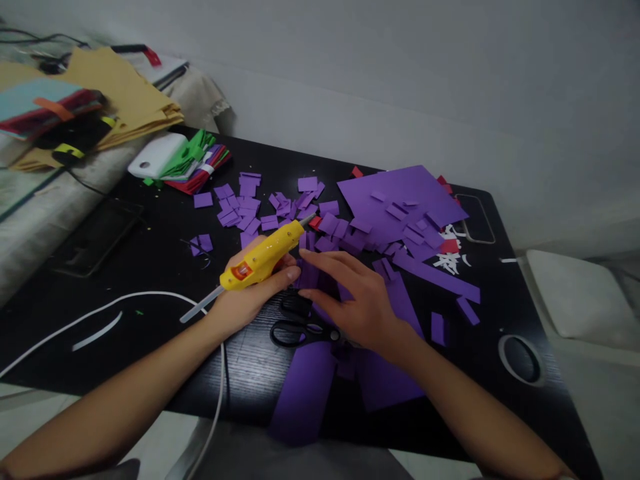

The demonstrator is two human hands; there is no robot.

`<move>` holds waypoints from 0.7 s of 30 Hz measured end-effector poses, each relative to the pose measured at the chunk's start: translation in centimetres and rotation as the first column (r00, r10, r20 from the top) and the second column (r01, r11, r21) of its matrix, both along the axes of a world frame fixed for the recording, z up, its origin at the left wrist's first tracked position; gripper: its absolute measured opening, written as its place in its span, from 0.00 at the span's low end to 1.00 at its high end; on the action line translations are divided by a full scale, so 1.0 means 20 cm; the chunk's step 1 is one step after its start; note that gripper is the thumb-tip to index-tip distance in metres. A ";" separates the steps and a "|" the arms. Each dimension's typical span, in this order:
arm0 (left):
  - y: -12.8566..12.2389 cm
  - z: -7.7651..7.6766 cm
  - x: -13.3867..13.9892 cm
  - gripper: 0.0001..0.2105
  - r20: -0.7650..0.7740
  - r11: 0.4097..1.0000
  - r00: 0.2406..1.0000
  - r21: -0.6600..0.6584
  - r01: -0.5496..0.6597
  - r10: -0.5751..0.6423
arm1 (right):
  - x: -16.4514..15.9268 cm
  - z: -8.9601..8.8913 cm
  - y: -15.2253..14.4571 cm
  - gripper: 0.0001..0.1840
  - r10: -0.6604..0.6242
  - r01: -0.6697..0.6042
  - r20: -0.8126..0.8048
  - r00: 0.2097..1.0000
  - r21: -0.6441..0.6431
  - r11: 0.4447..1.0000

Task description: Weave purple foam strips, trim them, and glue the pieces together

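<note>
A yellow hot glue gun [265, 257] lies across my left hand [255, 287], which is closed round it. Its metal nozzle points up and right, and a clear glue stick [203, 305] juts from the back. My left thumb reaches toward a folded purple paper piece [309, 272] between my hands. My right hand [357, 297] is at that piece's right side, thumb and index finger apart; whether the fingertips touch it I cannot tell. Black-handled scissors [295, 335] lie just below, partly under my right hand. Purple sheets [305, 393] spread beneath and beside it.
Several small purple pieces [245, 203] are scattered across the black table [150, 260]. A large purple sheet [400, 190] and white scraps [450, 260] lie at right. A white cable [150, 293] curves along the left. Coloured sheets [200, 160] and brown paper [120, 93] are stacked back left.
</note>
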State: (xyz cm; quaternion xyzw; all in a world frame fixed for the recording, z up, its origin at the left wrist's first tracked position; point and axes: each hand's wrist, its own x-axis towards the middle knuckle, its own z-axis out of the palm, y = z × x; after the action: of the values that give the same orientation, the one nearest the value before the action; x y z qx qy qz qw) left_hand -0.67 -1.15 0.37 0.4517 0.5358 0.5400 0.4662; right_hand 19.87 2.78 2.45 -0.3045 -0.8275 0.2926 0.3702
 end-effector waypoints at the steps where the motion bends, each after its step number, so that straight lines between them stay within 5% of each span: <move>1: 0.00 0.00 0.00 0.14 -0.003 1.000 1.000 0.001 -0.004 0.004 | 0.00 0.00 0.00 0.25 0.013 -0.013 0.005 1.000 0.005 1.000; 6: 0.01 0.01 0.00 0.13 -0.002 1.000 1.000 0.007 0.019 -0.019 | 0.00 0.01 0.00 0.21 0.023 -0.023 -0.022 0.999 -0.002 1.000; 13: 0.06 0.06 -0.08 0.23 0.022 0.994 0.995 0.041 0.099 -0.100 | 0.04 0.02 0.07 0.22 -0.154 0.153 -0.013 0.988 -0.013 0.988; 21: 0.04 0.02 -0.15 0.21 -0.184 0.982 0.972 0.089 0.165 -0.147 | 0.10 0.03 0.15 0.21 -0.224 0.223 0.006 0.975 0.089 0.971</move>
State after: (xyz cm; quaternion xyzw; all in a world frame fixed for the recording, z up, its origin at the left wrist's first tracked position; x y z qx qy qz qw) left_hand -3.64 -0.32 0.71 0.5620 0.5091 0.4866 0.4338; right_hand 21.86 5.75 2.96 -0.3815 -0.8028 0.2102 0.4072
